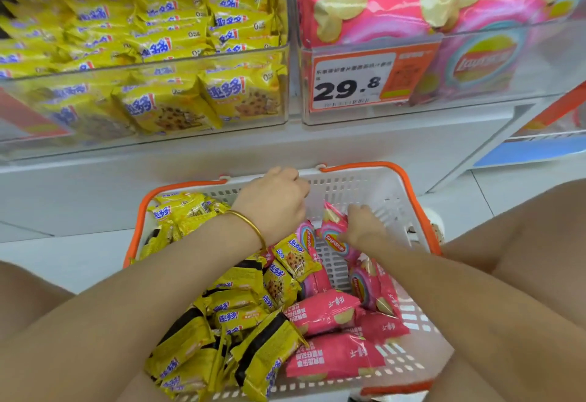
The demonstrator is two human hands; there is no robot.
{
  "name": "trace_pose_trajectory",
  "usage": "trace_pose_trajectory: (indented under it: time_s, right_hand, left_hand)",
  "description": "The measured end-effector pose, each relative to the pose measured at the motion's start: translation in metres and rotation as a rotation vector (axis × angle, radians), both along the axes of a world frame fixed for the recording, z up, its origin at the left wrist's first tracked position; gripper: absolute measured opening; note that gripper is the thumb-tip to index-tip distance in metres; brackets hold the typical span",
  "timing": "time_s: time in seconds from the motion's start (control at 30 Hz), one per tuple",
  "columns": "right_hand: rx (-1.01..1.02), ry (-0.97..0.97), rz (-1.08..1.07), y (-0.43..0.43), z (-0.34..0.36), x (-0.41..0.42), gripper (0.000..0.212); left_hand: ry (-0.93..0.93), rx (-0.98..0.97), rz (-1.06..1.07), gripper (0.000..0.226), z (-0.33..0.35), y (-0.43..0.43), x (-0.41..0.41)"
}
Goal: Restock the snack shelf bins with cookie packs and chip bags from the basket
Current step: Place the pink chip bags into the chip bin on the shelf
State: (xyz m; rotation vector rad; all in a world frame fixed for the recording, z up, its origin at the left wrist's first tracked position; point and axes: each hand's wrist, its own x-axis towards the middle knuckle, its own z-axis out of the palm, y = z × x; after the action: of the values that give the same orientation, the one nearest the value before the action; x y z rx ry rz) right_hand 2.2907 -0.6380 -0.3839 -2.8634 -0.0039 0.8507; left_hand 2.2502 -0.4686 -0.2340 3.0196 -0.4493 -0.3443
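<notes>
Both forearms reach down; right hand [364, 227] pinches chip bag [336, 237].

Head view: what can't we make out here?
- Left hand: fingers curl away, so any grasp is hidden.
- Right hand: fingertips hidden behind a pink chip bag.
- Price tag: small print blurred.
- Chip bin: top and right side cut off.

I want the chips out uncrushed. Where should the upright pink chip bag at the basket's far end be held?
Pinch the flat top seal of the chip bag, coming from above: it stands tilted with that corner uppermost, its puffy body below. The right hand is already there.
</notes>
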Motion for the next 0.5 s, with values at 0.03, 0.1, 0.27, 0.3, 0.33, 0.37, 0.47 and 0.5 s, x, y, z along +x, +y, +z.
trace_pose_trajectory:
  time_s: [0.03, 0.1, 0.27, 0.3, 0.33, 0.37, 0.47, 0.5]
  right_hand:
    - [0.012, 0.004, 0.058, 0.002, 0.015, 0.005, 0.047]
    - [0.025, 0.021, 0.184, 0.004, 0.056, 0.016, 0.046]
    - [0.17, 0.046, 0.356, -0.019, 0.176, 0.022, 0.031]
    - [0.224, 0.041, 0.368, -0.029, 0.2, 0.019, 0.028]
    - [0.298, 0.03, 0.361, -0.04, 0.224, 0.015, 0.026]
    - [0.391, 0.019, 0.327, -0.053, 0.247, 0.011, 0.024]
    - [0.598, -0.147, 0.188, -0.098, 0.307, 0.003, 0.022]
    - [0.646, -0.244, 0.152, -0.115, 0.323, 0.003, 0.022]
  left_hand:
    - [-0.016, -0.03, 0.002, 0.029, 0.002, -0.001, 0.0]
    - [-0.117, -0.113, -0.028, 0.029, 0.011, -0.004, 0.0]
    - [-0.477, -0.274, -0.175, 0.033, 0.054, -0.014, -0.006]
    - [-0.539, -0.296, -0.199, 0.031, 0.067, -0.019, -0.005]
    - [-0.607, -0.324, -0.215, 0.029, 0.081, -0.025, -0.004]
    - [-0.67, -0.36, -0.222, 0.028, 0.094, -0.032, -0.001]
    - [-0.831, -0.463, -0.196, 0.029, 0.134, -0.057, 0.016]
    - [-0.865, -0.481, -0.181, 0.032, 0.147, -0.066, 0.024]
